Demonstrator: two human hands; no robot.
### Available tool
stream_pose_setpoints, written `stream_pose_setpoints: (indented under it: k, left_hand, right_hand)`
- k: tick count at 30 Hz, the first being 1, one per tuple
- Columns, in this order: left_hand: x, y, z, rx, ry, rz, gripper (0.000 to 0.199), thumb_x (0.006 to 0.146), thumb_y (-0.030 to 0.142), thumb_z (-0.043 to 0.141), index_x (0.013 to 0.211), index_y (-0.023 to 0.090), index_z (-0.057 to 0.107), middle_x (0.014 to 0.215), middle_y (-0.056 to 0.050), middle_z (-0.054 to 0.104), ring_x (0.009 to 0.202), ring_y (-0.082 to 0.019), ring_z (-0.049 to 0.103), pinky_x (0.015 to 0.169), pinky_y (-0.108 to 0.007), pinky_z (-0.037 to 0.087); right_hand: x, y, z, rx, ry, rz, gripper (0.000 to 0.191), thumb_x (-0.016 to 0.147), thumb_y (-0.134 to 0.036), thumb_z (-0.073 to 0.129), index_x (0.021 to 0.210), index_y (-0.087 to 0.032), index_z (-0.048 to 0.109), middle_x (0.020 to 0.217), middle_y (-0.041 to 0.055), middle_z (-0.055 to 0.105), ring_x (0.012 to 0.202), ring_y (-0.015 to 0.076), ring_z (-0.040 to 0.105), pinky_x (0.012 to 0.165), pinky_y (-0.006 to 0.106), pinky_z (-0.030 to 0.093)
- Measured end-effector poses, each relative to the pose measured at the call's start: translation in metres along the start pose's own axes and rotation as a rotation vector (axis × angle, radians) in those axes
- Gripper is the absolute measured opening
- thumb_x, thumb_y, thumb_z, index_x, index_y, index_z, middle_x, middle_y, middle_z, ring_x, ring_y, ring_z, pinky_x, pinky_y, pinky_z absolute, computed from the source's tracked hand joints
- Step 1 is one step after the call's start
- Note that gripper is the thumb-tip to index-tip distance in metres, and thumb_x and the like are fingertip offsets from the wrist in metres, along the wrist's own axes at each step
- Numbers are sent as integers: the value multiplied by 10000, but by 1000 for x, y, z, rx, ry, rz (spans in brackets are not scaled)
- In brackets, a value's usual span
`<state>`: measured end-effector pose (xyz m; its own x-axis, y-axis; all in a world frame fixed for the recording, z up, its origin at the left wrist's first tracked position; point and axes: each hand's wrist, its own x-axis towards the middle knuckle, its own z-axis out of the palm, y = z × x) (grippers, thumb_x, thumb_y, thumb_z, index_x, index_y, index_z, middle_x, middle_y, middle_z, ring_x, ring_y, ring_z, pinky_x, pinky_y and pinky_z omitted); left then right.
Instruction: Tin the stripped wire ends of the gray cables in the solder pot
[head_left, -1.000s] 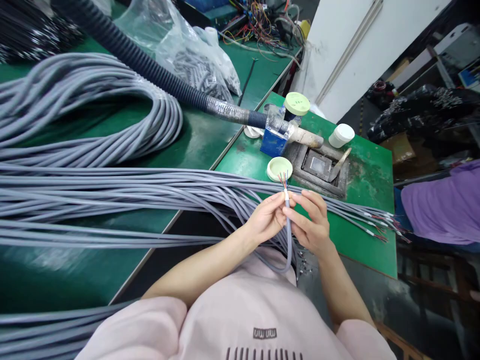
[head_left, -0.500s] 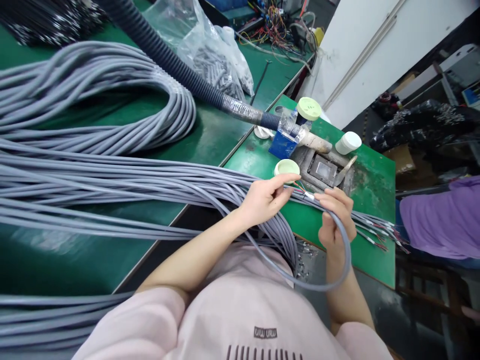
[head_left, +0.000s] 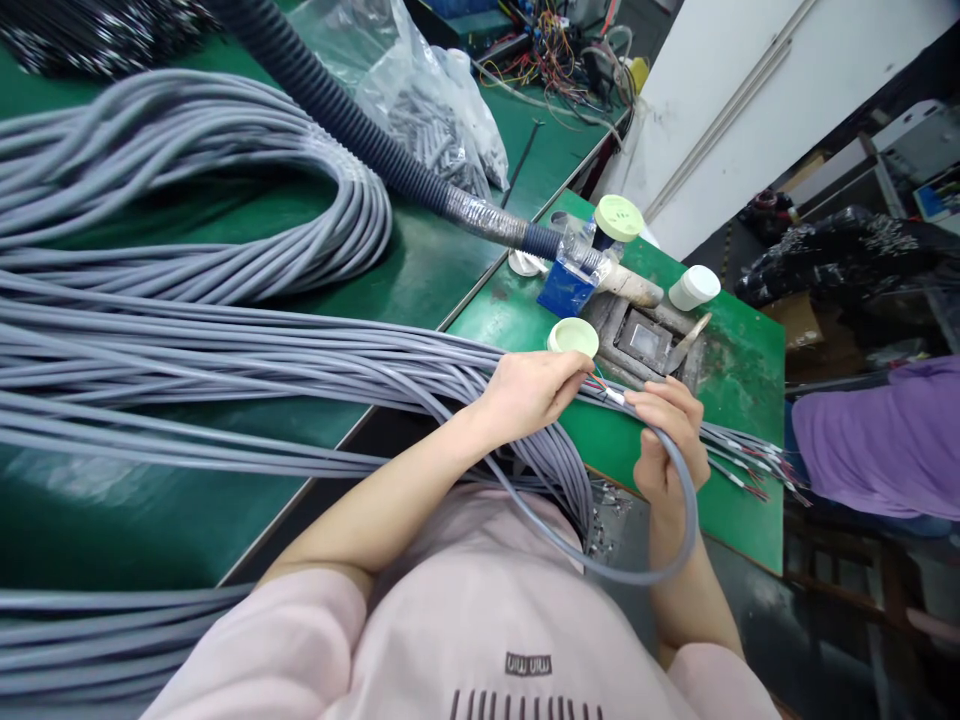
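Note:
My right hand (head_left: 671,430) is closed on a grey cable (head_left: 686,500) close to its stripped end, and the cable loops down below the hand and back to the left. Thin coloured wires (head_left: 598,381) come out of a white section at that end. My left hand (head_left: 529,392) pinches these wires between thumb and fingertips. Beneath my hands runs a bundle of grey cables (head_left: 375,350), whose stripped ends (head_left: 757,465) fan out at the right. Just beyond my left hand stands a small pale-green tub (head_left: 572,338).
A dirty metal block with a square pot (head_left: 646,340) sits beyond my right hand, a flat tool (head_left: 688,342) leaning there. A ribbed hose (head_left: 390,165) crosses above the green table. A white jar (head_left: 694,287) stands behind. At the right is a person in a purple top (head_left: 877,440).
My left thumb and fingers, apart before, have closed onto the coloured wires. My right hand keeps its grip on the cable, shifted only slightly.

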<state>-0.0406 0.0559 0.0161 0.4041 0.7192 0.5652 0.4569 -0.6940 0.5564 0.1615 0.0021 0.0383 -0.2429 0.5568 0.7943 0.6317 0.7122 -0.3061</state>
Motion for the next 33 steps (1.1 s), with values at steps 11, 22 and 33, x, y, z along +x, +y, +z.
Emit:
stream_pose_setpoints:
  k: [11,22,33]
  left_hand:
    - [-2,-3,0,76,3,1,185,964,266,470,969,179,634,847,-30,723,749,-139,672,652,-227,426]
    - [-16,4,7,-143,72,-322,169,891,312,598,955,177,676,584,36,577,549,-100,534,567,-209,373]
    - [-34,-19,-18,-102,140,-395,145,878,282,597,905,176,692,642,24,626,581,-96,557,594,-210,398]
  right_hand:
    - [-1,0,1,-49,19,19,198,938,-238,500,1090,-265,624,995,35,741,991,251,658,969,561,491]
    - [13,4,-1,-61,61,126,201,946,-191,471,1063,-232,629,967,58,729,988,252,650,1001,557,462]
    - [58,42,20,-138,-172,228,186,979,-260,451,996,-236,635,953,45,716,971,232,610,933,428,454]
